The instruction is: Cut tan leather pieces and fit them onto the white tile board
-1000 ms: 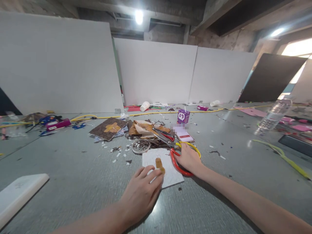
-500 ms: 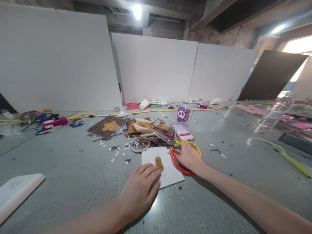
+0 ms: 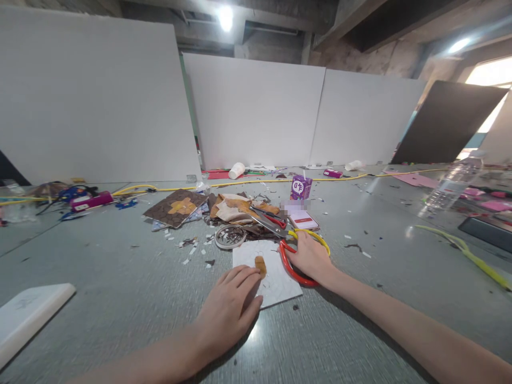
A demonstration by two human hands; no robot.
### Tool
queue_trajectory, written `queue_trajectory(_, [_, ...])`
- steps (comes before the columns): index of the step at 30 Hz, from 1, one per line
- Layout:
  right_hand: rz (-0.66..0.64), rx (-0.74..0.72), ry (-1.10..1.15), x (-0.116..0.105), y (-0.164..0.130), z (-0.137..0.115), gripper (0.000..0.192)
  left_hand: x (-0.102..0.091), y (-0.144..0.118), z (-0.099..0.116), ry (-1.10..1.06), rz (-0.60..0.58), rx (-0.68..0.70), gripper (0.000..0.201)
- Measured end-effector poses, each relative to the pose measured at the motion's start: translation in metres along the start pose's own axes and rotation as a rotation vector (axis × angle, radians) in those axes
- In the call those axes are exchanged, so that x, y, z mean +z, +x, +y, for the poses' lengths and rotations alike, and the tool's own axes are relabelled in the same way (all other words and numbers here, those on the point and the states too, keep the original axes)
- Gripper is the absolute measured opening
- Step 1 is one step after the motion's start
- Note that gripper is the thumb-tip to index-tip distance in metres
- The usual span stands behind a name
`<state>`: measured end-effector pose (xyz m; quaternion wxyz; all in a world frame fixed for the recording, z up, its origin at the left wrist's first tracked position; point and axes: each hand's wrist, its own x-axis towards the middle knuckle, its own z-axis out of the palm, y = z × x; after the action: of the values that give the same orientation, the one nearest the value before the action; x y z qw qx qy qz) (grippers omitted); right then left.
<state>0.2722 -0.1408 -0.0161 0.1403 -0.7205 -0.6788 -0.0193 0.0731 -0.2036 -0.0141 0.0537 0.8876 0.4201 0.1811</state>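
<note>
My left hand [image 3: 232, 309] lies flat over the near left part of a white sheet [image 3: 280, 288], fingers stretched out. Its fingertips touch a small brown piece [image 3: 260, 265] on the sheet; I cannot make out its material. My right hand [image 3: 310, 256] is closed on the handles of a large pair of scissors [image 3: 294, 266], one loop red and the other yellow. The metal blades point away to the left, over a heap of brown and tan scraps [image 3: 232, 209]. A roll of tape [image 3: 230, 236] rests just beyond the sheet.
Behind the scissors lie a phone [image 3: 304, 220] and a purple drink carton [image 3: 301, 188]. A patterned brown square [image 3: 166, 210] is left of the scraps. A white block [image 3: 36, 309] stands at near left, a clear bottle [image 3: 454, 184] at far right. Small offcuts litter the table.
My left hand has shifted slightly left, and its thumb has moved a little away from the brown piece. My right hand and the scissors stay put.
</note>
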Motion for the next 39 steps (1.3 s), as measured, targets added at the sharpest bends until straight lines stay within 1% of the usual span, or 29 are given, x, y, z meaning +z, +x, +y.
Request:
queue_trajectory(7, [-0.008,-0.005,0.002,-0.001,0.0,0.0,0.042,-0.002,0.001,0.001,-0.038,-0.022,0.048,0.03])
queue_trajectory(11, [-0.008,-0.005,0.001,-0.001,0.0,0.0,0.042,-0.003,0.0,0.003,-0.047,-0.013,0.068,0.029])
queue_trajectory(14, [-0.018,-0.002,0.005,-0.001,-0.001,-0.001,0.043,-0.003,0.001,0.003,-0.065,-0.01,0.054,0.029])
queue_trajectory(19, [-0.019,-0.003,0.006,-0.001,0.0,-0.001,0.043,-0.005,0.004,0.002,-0.113,-0.037,0.031,0.026])
queue_trajectory(25, [-0.025,-0.002,0.025,-0.001,-0.001,-0.002,0.043,-0.006,0.003,0.005,-0.187,0.028,0.056,0.028])
queue_trajectory(27, [-0.028,-0.009,0.031,-0.002,-0.002,-0.002,0.044,-0.008,0.005,0.005,-0.265,0.056,0.025,0.023])
queue_trajectory(30, [-0.011,-0.012,0.076,-0.004,-0.003,-0.002,0.044,-0.013,0.014,0.001,-0.416,0.124,-0.083,0.014])
queue_trajectory(33, [0.04,-0.031,0.23,-0.011,0.001,-0.001,0.042,-0.022,0.029,-0.01,-0.602,0.22,-0.194,0.008])
queue_trajectory(34, [0.051,-0.054,0.305,-0.014,0.003,-0.001,0.04,-0.027,0.035,-0.015,-0.673,0.232,-0.226,0.005])
queue_trajectory(35, [0.061,-0.083,0.384,-0.017,0.006,-0.001,0.038,-0.033,0.042,-0.02,-0.739,0.24,-0.26,0.008])
queue_trajectory(37, [0.069,-0.125,0.543,-0.025,0.014,-0.003,0.034,-0.049,0.056,-0.027,-0.798,0.288,-0.341,0.024])
queue_trajectory(39, [0.046,-0.139,0.689,-0.033,0.023,-0.007,0.034,-0.068,0.071,-0.03,-0.816,0.273,-0.417,0.033])
